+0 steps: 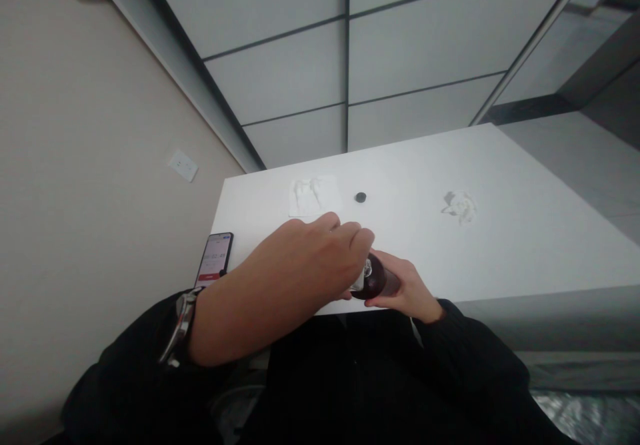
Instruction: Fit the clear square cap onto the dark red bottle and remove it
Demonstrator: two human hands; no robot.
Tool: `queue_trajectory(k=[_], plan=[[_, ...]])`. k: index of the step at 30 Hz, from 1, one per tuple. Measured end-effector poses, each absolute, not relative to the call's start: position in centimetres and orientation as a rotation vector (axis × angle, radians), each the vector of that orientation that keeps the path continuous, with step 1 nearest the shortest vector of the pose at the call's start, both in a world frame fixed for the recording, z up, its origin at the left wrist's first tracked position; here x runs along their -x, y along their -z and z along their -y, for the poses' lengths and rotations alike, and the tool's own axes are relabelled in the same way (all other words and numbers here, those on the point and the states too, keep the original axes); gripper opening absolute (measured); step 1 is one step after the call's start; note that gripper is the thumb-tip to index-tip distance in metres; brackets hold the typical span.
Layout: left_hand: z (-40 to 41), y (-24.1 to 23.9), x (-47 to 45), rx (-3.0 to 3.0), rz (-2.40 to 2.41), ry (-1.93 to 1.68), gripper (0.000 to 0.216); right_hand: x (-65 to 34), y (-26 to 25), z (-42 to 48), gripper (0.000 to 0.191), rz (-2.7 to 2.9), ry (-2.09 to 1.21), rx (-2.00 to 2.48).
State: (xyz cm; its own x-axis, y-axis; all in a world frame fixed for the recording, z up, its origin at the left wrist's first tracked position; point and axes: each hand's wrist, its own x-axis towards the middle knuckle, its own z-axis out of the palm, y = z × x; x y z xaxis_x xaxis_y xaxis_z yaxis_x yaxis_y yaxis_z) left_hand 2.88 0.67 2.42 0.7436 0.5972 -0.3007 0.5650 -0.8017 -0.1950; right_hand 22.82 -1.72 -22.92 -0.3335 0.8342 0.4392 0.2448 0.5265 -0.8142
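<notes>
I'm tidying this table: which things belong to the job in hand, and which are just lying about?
Job in hand:
Bottle, in the right hand, left hand against it
Dark disc, probably its cap

Lying about, apparently:
Phone
Crumpled tissue
Flat tissue

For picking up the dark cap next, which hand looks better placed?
Probably the left hand: it is nearer the cap, while the right hand is wrapped around the bottle. What, if anything, the left holds is hard to tell, so it may not be free.
</notes>
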Motion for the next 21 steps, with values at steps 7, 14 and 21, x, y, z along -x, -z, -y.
queue_trajectory(k=[7,14,21], plan=[[-0.55,-2.6,-3.09,2.837,0.941,-0.549,0.016,-22.82,22.85,1.7,0.094,1.858,-0.778,0.888],[-0.38,-2.64,-3.06,2.823,0.94,-0.538,0.014,-22.77,22.67,1.71,0.093,1.865,-0.778,0.882],[-0.27,-2.55,-3.18,2.84,0.94,-0.537,0.013,-22.82,23.08,1.76,0.093,1.855,-0.788,0.896]])
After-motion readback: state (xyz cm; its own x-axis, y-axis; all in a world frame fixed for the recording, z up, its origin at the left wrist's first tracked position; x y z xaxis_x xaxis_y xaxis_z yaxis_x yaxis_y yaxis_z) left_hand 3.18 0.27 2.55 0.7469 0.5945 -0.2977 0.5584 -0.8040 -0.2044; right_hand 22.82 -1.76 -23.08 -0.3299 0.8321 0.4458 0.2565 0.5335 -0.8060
